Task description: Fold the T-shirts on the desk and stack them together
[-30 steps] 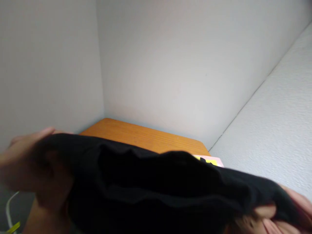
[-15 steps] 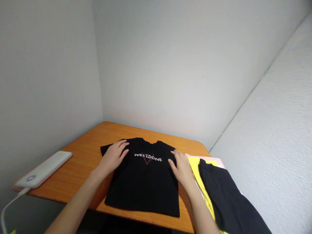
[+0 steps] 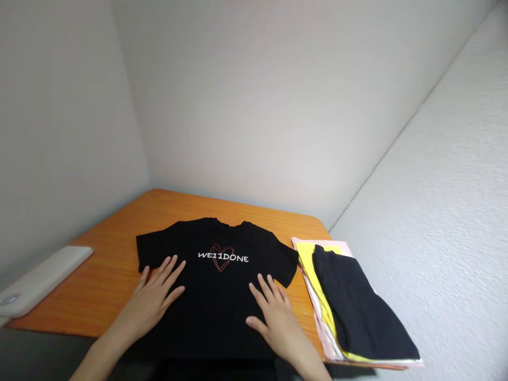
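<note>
Lettering [image 3: 204, 255] on the chest of the black shirt [image 3: 216, 309] — a single line reading "WE11DONE", in white, with two figure-like strokes in the middle where a double L might stand. It runs across a red heart [image 3: 219, 269] in sketched outline. Power bank [image 3: 51, 278], left — display [image 3: 9, 299] too blurred to read.

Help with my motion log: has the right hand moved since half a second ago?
Yes: the right hand moved toward the near edge of the table.
</note>
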Demonstrator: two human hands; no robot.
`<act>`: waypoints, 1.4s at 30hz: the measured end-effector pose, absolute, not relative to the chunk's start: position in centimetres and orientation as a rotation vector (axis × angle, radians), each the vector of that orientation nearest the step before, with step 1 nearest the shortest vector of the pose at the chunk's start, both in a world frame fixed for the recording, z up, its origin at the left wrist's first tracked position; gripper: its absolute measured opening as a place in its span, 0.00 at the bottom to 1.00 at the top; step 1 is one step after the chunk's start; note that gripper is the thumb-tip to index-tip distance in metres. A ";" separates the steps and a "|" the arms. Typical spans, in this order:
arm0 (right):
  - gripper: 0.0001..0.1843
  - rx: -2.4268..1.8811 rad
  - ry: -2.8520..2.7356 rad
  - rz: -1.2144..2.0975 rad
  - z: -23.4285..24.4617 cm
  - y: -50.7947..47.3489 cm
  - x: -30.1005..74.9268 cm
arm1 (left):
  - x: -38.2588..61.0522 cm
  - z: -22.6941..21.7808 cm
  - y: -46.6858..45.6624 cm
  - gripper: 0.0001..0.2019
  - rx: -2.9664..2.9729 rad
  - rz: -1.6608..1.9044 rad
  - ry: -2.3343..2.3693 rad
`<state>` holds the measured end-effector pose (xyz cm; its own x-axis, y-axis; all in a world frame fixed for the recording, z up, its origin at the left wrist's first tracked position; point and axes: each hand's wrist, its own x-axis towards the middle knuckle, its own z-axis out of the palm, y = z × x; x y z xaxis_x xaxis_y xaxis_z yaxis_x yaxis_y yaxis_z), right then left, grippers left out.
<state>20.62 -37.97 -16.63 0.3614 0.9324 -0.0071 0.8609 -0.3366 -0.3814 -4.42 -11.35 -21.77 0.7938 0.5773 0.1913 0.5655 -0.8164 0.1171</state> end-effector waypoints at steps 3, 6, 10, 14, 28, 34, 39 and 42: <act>0.34 -2.329 -1.504 0.308 -15.4 -38.2 22.0 | -5.8 -23.0 -10.8 0.31 2.931 0.382 0.992; 0.33 -2.387 -1.472 0.295 -14.9 -37.9 24.0 | -6.1 -23.6 -10.5 0.32 2.955 0.439 1.065; 0.34 -2.391 -1.488 0.151 -13.7 -36.3 27.4 | -4.2 -21.2 -13.1 0.35 2.969 0.766 1.147; 0.30 -2.620 -1.312 -0.046 -12.2 -32.3 31.5 | 0.0 -16.9 -20.7 0.28 2.980 0.602 0.451; 0.19 -2.882 -1.164 0.064 -13.4 -26.9 36.4 | 6.3 -18.2 -30.2 0.08 2.760 0.590 -0.035; 0.16 -2.882 -1.176 0.010 -11.4 -27.0 37.1 | 1.6 -13.6 -27.2 0.05 2.384 0.559 0.183; 0.21 -2.690 -1.407 -0.084 -11.4 -22.3 32.9 | -5.7 -15.6 -22.1 0.09 2.374 0.771 0.903; 0.23 -2.384 -1.766 -0.029 -12.5 -16.9 27.4 | -9.6 -17.5 -19.3 0.13 2.395 0.801 1.328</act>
